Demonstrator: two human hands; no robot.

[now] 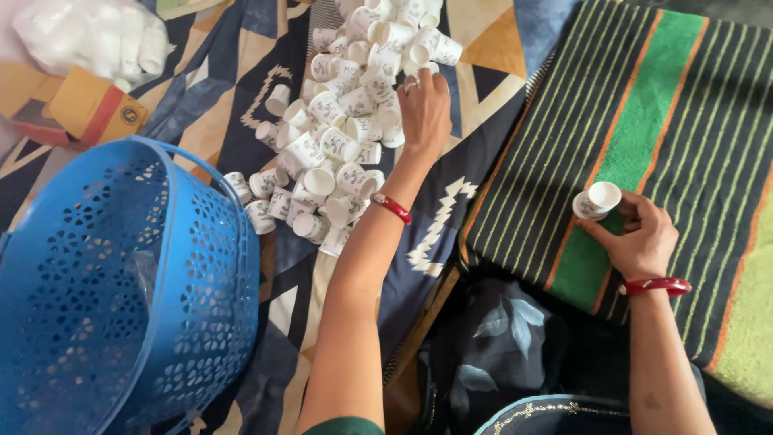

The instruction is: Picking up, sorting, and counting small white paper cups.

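Left hand (424, 113) on cup pile (346, 121), grip unclear; right hand (640, 238) holds cup (597, 200)

Big loose pile of small white paper cups (346, 121) with dark print sprawls over the patterned sheet, most tipped on their sides. One more cup (597, 200) sits apart, tilted, mouth up, over the green striped mat.

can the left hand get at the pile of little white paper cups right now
Probably yes. The left hand already lies on the pile of white paper cups, fingers down among them, with nothing between. The blue basket sits off to the side, clear of the arm.
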